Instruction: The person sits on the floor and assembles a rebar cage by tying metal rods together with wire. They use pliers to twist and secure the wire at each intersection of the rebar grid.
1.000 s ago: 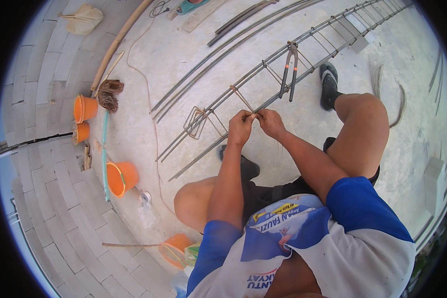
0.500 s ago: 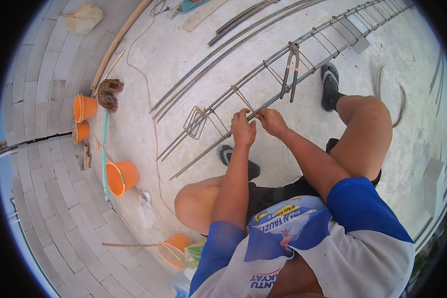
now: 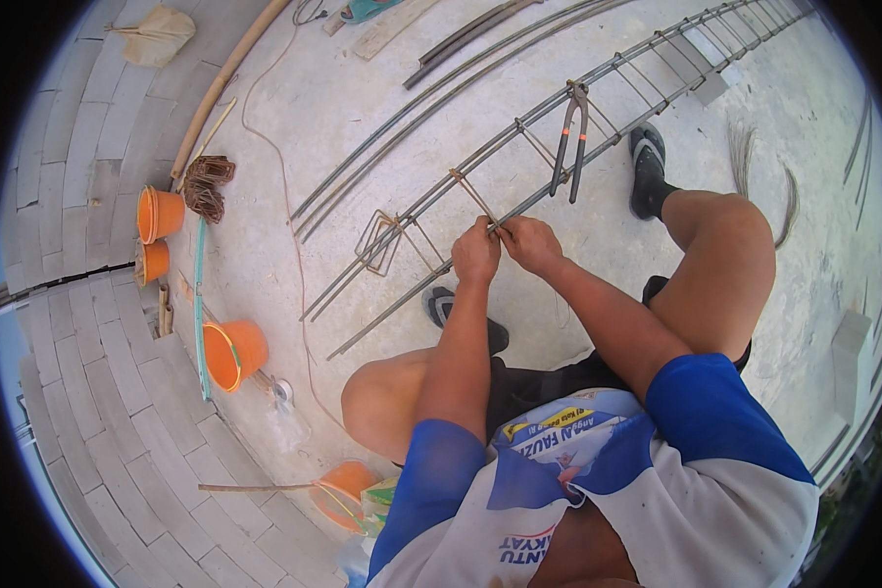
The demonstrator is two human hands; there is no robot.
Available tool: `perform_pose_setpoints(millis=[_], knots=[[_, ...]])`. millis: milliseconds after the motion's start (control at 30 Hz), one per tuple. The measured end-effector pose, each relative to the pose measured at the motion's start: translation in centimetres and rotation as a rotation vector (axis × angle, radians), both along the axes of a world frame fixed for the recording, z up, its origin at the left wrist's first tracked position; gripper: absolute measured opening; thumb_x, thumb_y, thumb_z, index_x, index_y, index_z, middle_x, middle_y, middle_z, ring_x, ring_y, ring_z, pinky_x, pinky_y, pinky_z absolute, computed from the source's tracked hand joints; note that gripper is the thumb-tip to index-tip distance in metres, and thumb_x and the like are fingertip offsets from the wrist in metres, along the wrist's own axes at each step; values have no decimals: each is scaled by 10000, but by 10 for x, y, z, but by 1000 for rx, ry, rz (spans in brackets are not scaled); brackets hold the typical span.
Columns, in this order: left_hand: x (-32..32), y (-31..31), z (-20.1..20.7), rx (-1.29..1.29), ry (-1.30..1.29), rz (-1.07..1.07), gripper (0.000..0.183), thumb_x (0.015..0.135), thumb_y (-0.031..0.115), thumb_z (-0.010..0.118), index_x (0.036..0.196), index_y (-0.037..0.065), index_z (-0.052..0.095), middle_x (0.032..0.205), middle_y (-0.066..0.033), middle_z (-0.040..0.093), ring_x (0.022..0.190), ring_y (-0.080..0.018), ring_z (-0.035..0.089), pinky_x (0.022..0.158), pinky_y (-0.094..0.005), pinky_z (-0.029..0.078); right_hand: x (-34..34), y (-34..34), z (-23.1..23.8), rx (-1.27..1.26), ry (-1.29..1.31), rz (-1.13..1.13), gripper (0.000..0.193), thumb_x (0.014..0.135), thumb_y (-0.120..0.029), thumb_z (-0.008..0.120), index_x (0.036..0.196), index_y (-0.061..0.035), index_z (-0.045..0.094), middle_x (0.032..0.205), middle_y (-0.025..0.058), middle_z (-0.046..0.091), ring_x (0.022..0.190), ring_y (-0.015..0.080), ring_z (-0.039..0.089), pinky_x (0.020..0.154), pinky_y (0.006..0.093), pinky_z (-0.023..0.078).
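A long rebar cage (image 3: 519, 122) of parallel steel bars and square stirrups runs diagonally from near my knees to the far right. My left hand (image 3: 475, 253) and my right hand (image 3: 531, 245) meet at its near bar, where a brownish stirrup (image 3: 472, 194) crosses. Both hands have their fingers closed in a pinch at that crossing. Whatever lies between the fingertips is hidden or too fine to make out. Pincers (image 3: 569, 145) with dark handles and orange bands hang on the cage, right of my hands. A loose stirrup (image 3: 374, 245) leans at the cage's left end.
Loose rebars (image 3: 402, 122) lie beyond the cage. Bundles of thin wire (image 3: 742, 162) rest on the concrete floor at right. At left are an orange bucket (image 3: 235, 355), smaller orange buckets (image 3: 160, 214), a heap of rusty stirrups (image 3: 208, 186) and a block wall (image 3: 108, 392).
My hands stay at the same crossing, with the left hand shifted slightly down and the fingertips drawn closer together. The whole view has shifted slightly.
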State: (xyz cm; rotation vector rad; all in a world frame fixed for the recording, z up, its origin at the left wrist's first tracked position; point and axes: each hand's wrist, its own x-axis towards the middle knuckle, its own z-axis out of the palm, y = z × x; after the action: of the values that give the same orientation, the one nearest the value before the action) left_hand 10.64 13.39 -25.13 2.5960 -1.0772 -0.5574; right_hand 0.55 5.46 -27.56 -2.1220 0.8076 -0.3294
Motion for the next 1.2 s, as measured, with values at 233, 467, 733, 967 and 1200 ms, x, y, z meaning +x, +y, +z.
perform_pose_setpoints(millis=[233, 467, 733, 967, 1200], knots=[[22, -9, 20, -256, 654, 305, 477, 771, 122, 652, 1216, -31, 573, 1055, -204, 677, 943, -266, 657, 817, -348, 503, 1, 2, -4, -67, 61, 20, 203, 883, -211, 580, 809, -27, 621, 805, 167, 631, 773, 372, 623, 682, 464, 489], [33, -6, 8, -318, 848, 471, 386, 761, 164, 688, 1086, -43, 658, 1021, -165, 679, 913, -211, 630, 804, -330, 476, 3, 4, -3, -67, 57, 16, 202, 886, -213, 580, 807, -31, 621, 804, 163, 629, 767, 369, 624, 678, 467, 489], [32, -13, 13, -251, 716, 465, 292, 771, 140, 663, 1011, -23, 695, 918, -141, 690, 829, -204, 635, 720, -325, 487, 2, 4, -4, -61, 65, -2, 205, 890, -213, 576, 814, -27, 620, 791, 162, 622, 753, 371, 619, 675, 468, 489], [39, -13, 9, -338, 962, 596, 290, 765, 126, 656, 1000, -40, 685, 935, -125, 686, 859, -217, 620, 778, -341, 464, 3, 6, -2, -69, 90, 3, 206, 888, -209, 576, 805, -23, 612, 784, 165, 622, 748, 376, 619, 666, 472, 488], [26, -5, 33, -281, 754, 471, 308, 813, 219, 630, 994, -22, 693, 911, -125, 672, 870, -211, 603, 791, -334, 449, 3, 8, 2, -82, 71, -22, 218, 884, -226, 579, 816, -24, 626, 791, 186, 639, 743, 385, 622, 670, 473, 494]])
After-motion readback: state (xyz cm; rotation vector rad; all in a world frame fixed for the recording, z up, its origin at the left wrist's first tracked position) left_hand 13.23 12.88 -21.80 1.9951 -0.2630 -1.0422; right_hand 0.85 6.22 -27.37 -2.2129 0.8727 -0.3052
